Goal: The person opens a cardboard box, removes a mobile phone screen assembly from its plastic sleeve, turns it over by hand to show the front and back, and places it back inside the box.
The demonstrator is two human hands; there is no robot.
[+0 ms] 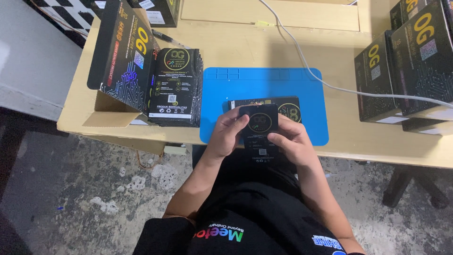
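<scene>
Head view: both hands point(257, 134) grip a flat, glossy black packet point(259, 127).

Wooden table point(245, 42), mottled concrete floor point(94, 189)

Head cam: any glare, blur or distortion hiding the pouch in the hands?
Head view: even overhead light, soft shadows under the table; mild sheen on the black pouch, no blown-out glare; both the left hand and right hand sharp; wide-angle bowing at the edges; small print too fine to resolve.
</scene>
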